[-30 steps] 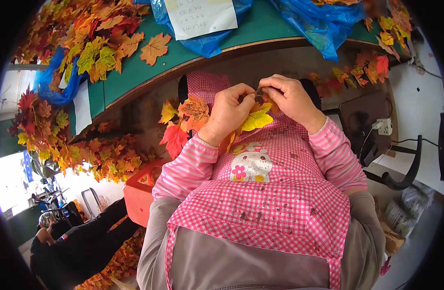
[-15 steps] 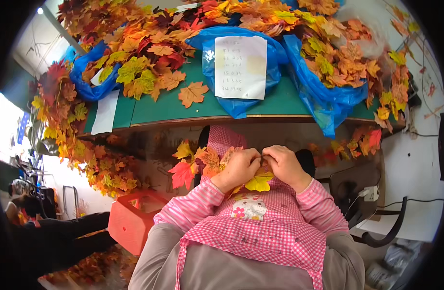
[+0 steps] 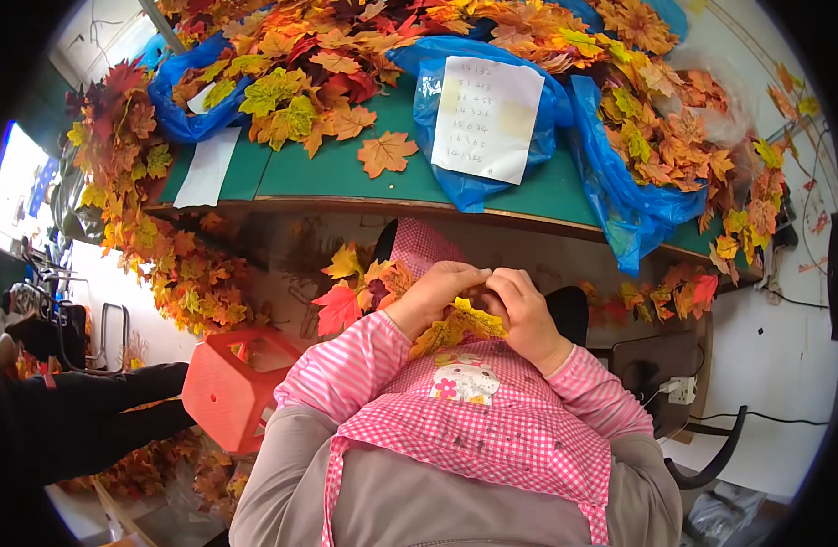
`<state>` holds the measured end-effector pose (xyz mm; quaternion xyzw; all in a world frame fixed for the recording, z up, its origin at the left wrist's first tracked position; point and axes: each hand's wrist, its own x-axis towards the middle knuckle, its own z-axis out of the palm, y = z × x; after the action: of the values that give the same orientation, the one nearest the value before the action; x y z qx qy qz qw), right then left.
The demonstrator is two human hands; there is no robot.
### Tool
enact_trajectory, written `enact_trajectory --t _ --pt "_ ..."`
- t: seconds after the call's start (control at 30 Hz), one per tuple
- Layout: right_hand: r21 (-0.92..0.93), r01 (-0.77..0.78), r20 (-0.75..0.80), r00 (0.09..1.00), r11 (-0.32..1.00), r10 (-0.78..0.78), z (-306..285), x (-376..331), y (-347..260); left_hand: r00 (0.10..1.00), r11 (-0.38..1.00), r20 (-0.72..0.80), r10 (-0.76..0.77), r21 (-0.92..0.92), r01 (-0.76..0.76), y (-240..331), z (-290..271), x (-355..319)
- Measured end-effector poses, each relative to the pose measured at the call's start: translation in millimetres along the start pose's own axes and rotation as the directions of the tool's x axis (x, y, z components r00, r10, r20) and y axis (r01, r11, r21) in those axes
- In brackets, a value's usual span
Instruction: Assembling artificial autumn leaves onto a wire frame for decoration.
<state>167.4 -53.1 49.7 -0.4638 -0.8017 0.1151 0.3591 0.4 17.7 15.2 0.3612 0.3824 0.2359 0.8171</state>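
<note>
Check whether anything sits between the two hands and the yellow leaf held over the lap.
Nothing visible does. The left hand and right hand already pinch the yellow leaf directly, fingertips meeting at its top. The orange and red leaves hang off to the left.

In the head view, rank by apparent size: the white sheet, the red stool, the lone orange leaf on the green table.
1. red stool
2. white sheet, close to the stool; it lies farther off, so unsure
3. orange leaf, clearly smallest
</note>
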Motion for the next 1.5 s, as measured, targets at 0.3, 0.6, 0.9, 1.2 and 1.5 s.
enact_trajectory --t 0.3,0.6,0.9,1.2,1.5 --pt "0.217 -0.103 -0.133 0.982 0.971 0.134 -26 14 13 0.957 0.854 0.186 0.221 0.437 -0.282 12 2 -20" --pt "0.667 -0.565 0.472 0.825 0.485 0.312 -35 25 34 0.726 0.294 0.243 0.643 0.797 -0.527 43 0 -54" --pt "0.598 -0.281 0.095 0.955 0.751 0.281 -27 44 35 0.662 0.021 0.263 0.701 0.921 -0.389 51 15 -39" --pt "0.619 -0.367 0.08 0.909 0.694 0.409 -37 31 41 0.549 0.017 0.332 0.767 0.845 -0.534 45 33 -17" --pt "0.824 -0.43 0.275 0.873 0.369 0.403 -19 10 54 0.407 -0.042 0.333 0.85 0.814 -0.579 19 39 -2"
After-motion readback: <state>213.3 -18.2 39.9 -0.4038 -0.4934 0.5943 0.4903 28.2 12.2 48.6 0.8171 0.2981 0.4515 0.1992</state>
